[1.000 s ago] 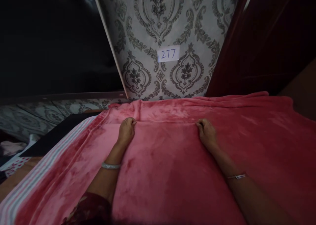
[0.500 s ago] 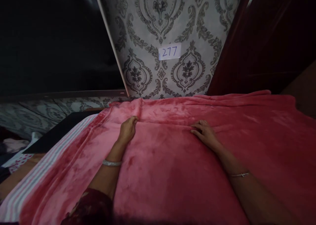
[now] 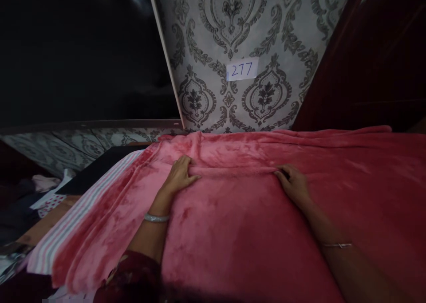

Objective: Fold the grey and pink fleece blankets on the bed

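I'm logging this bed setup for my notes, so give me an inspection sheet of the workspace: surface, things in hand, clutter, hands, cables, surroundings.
Surface: bed with a pink-and-white striped sheet showing at its left edge.
Things in hand: plush pink fleece blanket spread across the bed, with a raised fold ridge running between the hands.
Clutter: crumpled cloths and a red-dotted white fabric on the left, beside the bed.
Hands: left hand pinches the ridge's left end; right hand grips its right end; a bangle on each wrist.
Cables: nothing seen.
Surroundings: grey damask wallpaper bearing a white paper label reading 277; dark wooden panel on the right; dark on the left.
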A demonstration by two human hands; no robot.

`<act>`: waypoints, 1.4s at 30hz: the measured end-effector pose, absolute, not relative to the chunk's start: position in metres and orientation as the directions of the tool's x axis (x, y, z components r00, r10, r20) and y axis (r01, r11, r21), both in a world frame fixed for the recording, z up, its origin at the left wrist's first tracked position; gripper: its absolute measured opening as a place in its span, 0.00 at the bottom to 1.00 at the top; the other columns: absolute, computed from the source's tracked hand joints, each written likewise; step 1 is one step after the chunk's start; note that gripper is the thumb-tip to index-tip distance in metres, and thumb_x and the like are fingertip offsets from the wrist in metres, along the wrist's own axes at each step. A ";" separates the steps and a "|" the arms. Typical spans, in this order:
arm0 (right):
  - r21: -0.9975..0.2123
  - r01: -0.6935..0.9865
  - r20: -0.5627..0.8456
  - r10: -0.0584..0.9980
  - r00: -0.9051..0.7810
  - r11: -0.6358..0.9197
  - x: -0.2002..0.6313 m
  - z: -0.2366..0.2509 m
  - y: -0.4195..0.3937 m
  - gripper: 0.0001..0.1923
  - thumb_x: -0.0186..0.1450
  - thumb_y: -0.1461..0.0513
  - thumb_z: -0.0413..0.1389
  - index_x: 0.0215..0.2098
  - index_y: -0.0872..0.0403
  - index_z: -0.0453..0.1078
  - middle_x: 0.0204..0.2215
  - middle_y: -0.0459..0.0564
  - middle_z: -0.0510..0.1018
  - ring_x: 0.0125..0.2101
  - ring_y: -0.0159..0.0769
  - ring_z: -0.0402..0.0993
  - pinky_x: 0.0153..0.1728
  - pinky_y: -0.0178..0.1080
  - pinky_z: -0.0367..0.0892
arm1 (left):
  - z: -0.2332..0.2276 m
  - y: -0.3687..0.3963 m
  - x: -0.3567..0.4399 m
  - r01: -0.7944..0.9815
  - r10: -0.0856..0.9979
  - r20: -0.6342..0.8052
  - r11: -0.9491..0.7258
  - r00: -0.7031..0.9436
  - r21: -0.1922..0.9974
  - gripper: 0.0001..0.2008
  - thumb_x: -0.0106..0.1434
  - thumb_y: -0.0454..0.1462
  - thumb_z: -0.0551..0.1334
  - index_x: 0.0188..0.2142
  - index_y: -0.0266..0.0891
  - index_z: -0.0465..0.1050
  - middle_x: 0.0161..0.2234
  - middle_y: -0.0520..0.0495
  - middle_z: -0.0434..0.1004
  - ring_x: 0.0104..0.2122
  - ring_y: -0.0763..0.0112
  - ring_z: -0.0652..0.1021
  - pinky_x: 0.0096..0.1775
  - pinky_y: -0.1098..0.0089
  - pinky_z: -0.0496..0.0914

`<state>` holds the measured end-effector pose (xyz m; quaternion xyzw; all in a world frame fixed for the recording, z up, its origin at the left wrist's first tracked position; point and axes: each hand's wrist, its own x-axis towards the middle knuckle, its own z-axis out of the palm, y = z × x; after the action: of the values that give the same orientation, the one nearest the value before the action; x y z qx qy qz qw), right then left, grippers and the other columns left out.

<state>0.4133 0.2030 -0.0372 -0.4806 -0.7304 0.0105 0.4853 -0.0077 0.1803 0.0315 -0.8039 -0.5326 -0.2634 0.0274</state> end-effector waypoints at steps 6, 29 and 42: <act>-0.454 0.689 0.732 0.677 -0.072 0.565 0.413 -0.033 0.201 0.13 0.68 0.53 0.51 0.33 0.50 0.72 0.30 0.51 0.79 0.33 0.43 0.76 0.36 0.43 0.72 | 0.036 0.178 -0.008 0.862 0.853 0.383 -0.457 0.355 0.218 0.14 0.62 0.47 0.66 0.35 0.40 0.69 0.37 0.44 0.72 0.40 0.59 0.72 0.43 0.61 0.65; -0.455 0.707 0.721 0.690 -0.064 0.541 0.410 -0.033 0.201 0.15 0.68 0.51 0.50 0.32 0.50 0.72 0.30 0.52 0.79 0.32 0.42 0.76 0.35 0.43 0.73 | 0.041 0.177 -0.012 0.736 0.856 0.477 -0.452 0.198 0.505 0.09 0.68 0.40 0.53 0.32 0.42 0.63 0.29 0.51 0.70 0.31 0.68 0.71 0.36 0.68 0.65; -0.482 0.740 0.676 0.736 -0.026 0.469 0.432 -0.053 0.206 0.20 0.68 0.45 0.47 0.31 0.47 0.72 0.31 0.55 0.80 0.32 0.52 0.77 0.33 0.53 0.74 | 0.036 0.167 0.024 0.988 0.971 0.225 -0.107 0.079 0.116 0.15 0.74 0.43 0.51 0.42 0.42 0.74 0.37 0.42 0.82 0.40 0.58 0.81 0.39 0.66 0.67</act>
<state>0.4319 0.2059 -0.0530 -0.5154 -0.7161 -0.0020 0.4706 0.0239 0.1672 0.0361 -0.7337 -0.6674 -0.1233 0.0333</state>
